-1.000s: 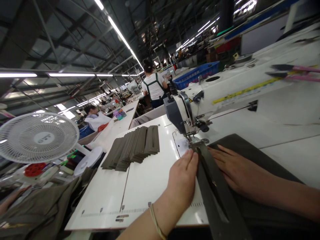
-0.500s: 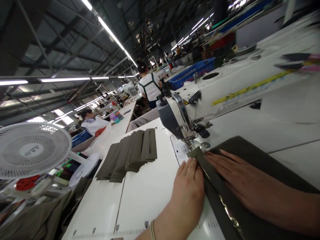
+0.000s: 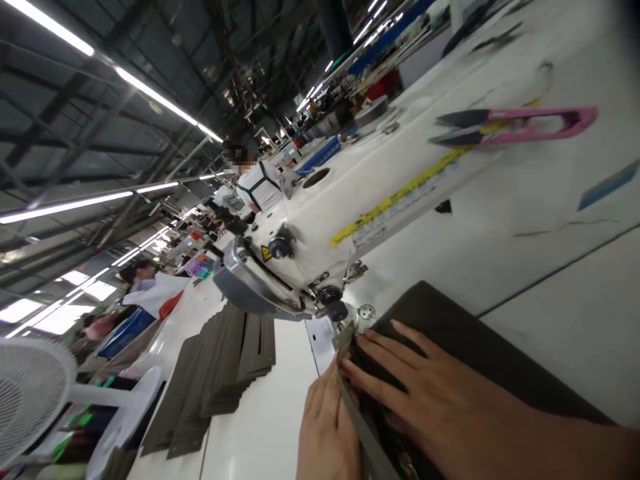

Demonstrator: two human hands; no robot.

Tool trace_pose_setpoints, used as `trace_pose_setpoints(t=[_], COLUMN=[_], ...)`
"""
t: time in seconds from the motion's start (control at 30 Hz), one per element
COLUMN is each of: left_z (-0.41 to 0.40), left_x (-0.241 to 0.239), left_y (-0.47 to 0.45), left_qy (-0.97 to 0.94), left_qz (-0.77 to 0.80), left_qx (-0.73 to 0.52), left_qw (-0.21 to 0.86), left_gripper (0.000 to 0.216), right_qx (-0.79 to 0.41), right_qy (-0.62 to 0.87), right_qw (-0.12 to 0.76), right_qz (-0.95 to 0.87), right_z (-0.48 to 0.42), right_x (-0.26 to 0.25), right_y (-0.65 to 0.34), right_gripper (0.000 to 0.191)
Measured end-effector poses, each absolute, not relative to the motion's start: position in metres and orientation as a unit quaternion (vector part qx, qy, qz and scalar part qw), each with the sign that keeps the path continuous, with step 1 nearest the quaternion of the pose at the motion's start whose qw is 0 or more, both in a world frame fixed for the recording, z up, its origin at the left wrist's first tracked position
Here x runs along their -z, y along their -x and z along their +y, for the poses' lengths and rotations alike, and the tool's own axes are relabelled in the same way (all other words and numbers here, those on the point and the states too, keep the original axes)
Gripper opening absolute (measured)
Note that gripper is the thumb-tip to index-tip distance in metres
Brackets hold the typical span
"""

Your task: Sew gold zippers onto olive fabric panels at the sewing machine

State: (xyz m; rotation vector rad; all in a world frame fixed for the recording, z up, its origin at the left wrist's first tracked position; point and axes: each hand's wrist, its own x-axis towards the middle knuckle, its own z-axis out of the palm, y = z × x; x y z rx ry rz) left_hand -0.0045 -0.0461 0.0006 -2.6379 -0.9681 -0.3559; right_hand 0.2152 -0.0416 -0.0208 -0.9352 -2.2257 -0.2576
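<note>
A narrow olive-grey fabric strip [image 3: 363,427] runs up to the presser foot of the white sewing machine [image 3: 295,267]. Dark olive fabric [image 3: 430,313] lies flat beside it, and a bit of metal zipper [image 3: 407,465] shows low between the hands. My left hand [image 3: 327,427] is closed at the strip's left edge, its fingertips tucked against the raised edge. My right hand [image 3: 425,380] rests flat on the dark fabric with fingers spread, its fingertips close to the strip just in front of the foot. The needle is hidden behind the machine head.
A fanned stack of olive fabric pieces [image 3: 215,367] lies left of the machine. Pink-handled thread snips [image 3: 515,125] rest on the machine arm. A white fan [image 3: 35,400] stands at the far left. Other people [image 3: 260,187] sit at tables beyond.
The view has turned right and come nearer the machine. My right fingers have spread and moved closer to the foot. The strip's edge now stands bent up between my hands.
</note>
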Motion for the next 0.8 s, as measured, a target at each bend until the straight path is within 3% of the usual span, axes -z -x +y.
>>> trace_pose_setpoints(t=[0.1,0.3,0.5,0.8], left_z=[-0.045,-0.047,-0.044,-0.046], left_x=[-0.004,-0.006,-0.008,-0.012], left_y=[0.008,0.008,0.004,0.002], left_qy=[0.925,0.921,0.924,0.926], left_qz=[-0.333,-0.34,-0.319,-0.326], left_qx=[0.116,0.099,0.079,0.074], left_qw=[0.14,0.162,0.195,0.178], left_gripper=[0.047,0.044,0.043,0.042], right_qx=[0.063,0.065,0.013,-0.076], right_qy=[0.36,0.373,0.359,0.361], right_qw=[0.324,0.381,0.352,0.316], right_qz=[-0.873,-0.844,-0.864,-0.874], right_z=[-0.042,-0.04,-0.041,-0.044], right_x=[0.02,0.031,0.02,0.012], right_y=[-0.216,-0.209,-0.215,-0.215], right_gripper=[0.046,0.053,0.044,0.051])
